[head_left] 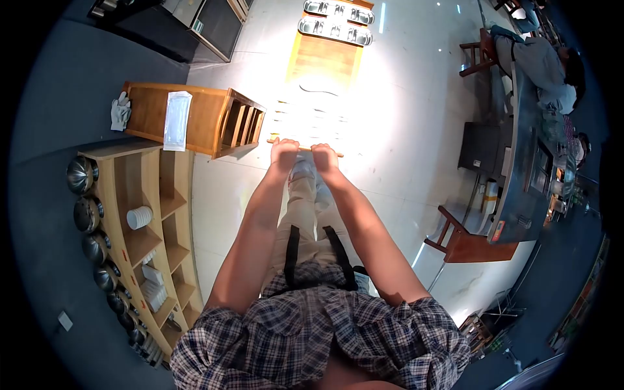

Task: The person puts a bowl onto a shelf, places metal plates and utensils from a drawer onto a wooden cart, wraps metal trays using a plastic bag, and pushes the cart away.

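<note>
Both arms reach forward to the near edge of a wooden piece of furniture [325,55], whose near part is washed out by glare. My left hand [285,155] is closed around the left part of its wooden edge bar [305,149]. To the right, my right hand [324,158] has its fingers wrapped over the same bar. A short stretch of bar shows between the two hands. On the far end lie two long metal trays [335,30] with rounded ends. A thin dark curved line crosses the bright surface nearer to me.
On the left are a wooden cabinet [214,120] with a white packet [177,120], white gloves [120,112] and a shelf unit [138,188] with metal bowls. A dark table [520,208], a wooden stool [471,244] and a seated person [539,68] are at the right.
</note>
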Demonstrator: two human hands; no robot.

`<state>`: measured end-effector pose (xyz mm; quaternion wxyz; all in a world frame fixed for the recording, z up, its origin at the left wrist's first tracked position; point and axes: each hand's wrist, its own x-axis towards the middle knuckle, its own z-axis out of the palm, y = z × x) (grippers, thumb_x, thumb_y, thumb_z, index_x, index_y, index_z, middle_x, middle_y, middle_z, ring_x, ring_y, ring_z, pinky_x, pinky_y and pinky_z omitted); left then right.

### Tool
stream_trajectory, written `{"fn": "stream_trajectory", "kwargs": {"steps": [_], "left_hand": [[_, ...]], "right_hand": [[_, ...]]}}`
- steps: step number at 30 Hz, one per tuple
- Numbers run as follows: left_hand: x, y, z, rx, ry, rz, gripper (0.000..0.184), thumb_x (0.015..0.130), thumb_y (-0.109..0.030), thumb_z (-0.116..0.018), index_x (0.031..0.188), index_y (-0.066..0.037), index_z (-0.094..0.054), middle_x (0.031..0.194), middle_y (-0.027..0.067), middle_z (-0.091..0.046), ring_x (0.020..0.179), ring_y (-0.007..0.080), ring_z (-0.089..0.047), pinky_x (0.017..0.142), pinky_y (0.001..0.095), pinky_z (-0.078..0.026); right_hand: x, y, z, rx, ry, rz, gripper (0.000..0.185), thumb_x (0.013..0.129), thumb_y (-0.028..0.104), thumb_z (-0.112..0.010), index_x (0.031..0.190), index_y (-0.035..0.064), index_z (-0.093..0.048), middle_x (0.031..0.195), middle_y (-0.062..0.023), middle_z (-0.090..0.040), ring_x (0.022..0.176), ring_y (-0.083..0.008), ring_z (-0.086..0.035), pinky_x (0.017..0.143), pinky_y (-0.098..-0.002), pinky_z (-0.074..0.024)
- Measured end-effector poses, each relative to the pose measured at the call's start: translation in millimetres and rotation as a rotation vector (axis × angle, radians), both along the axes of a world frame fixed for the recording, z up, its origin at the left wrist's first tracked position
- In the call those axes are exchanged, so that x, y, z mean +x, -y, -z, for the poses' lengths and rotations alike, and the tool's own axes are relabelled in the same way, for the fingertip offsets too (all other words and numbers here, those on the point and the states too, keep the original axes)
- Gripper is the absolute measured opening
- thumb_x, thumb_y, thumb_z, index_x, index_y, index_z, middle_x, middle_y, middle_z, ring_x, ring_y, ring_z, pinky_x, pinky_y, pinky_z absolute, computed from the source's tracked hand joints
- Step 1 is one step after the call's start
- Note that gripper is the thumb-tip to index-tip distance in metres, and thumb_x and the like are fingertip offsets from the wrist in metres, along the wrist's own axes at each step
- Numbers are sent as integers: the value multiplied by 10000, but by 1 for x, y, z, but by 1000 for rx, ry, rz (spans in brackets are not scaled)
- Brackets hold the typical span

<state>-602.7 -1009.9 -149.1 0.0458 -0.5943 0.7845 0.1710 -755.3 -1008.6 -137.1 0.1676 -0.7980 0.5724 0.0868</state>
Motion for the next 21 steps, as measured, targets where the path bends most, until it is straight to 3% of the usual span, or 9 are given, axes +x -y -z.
{"fn": "stream_trajectory", "kwargs": {"steps": [2, 3, 5, 7, 11, 16, 21], "left_hand": [[2, -17, 4, 33, -341, -196, 59, 773, -160, -574, 737, -117, -591, 775, 31, -641, 855, 187, -607, 925, 416, -400], [2, -22, 7, 28, -340, -196, 59, 773, -160, -574, 737, -117, -591, 775, 31, -641, 855, 187, -607, 925, 416, -400], [0, -37, -6, 108, 33, 25, 83, 808, -189, -556, 806, -118, -599, 856, 41, -648, 929, 194, -593, 954, 422, -378], [3, -53, -16, 122, 30, 27, 103, 817, -207, -550, 841, -119, -599, 897, 45, -646, 959, 197, -586, 964, 424, -369], [12, -90, -33, 200, 19, -6, 166, 840, -246, -521, 913, -116, -595, 983, 59, -638, 1034, 199, -564, 985, 427, -352], [31, -137, -49, 211, 0, -4, 174, 856, -241, -484, 898, -117, -598, 952, 68, -643, 993, 215, -577, 956, 433, -367], [51, -185, -53, 164, -21, 25, 116, 807, -218, -546, 849, -142, -622, 858, 33, -640, 913, 183, -599, 971, 422, -365]], "right_hand": [[1, -15, 1, -63, -72, -64, 86, 749, 87, -531, 756, 110, -614, 726, -38, -619, 728, -163, -617, 602, -278, -519], [2, -23, 2, -104, -68, -75, 75, 732, 89, -540, 743, 115, -609, 717, -35, -616, 705, -154, -615, 582, -272, -515], [-1, -45, 1, -140, -63, -90, 65, 715, 91, -548, 730, 120, -604, 709, -32, -614, 682, -144, -613, 561, -267, -511], [-1, -63, -4, -179, 118, -35, 35, 677, 75, -551, 701, 94, -568, 658, -68, -584, 666, -189, -611, 584, -279, -497], [6, -95, -23, -106, 177, -51, 51, 693, 64, -538, 727, 74, -576, 698, -95, -594, 689, -217, -616, 612, -318, -508], [24, -135, -49, 172, 122, 5, 112, 768, 65, -517, 805, 48, -622, 815, -115, -633, 788, -242, -636, 663, -343, -528], [46, -184, -61, 204, 79, 30, 139, 767, 56, -509, 833, 52, -632, 841, -127, -635, 818, -255, -640, 699, -357, -528]]}}
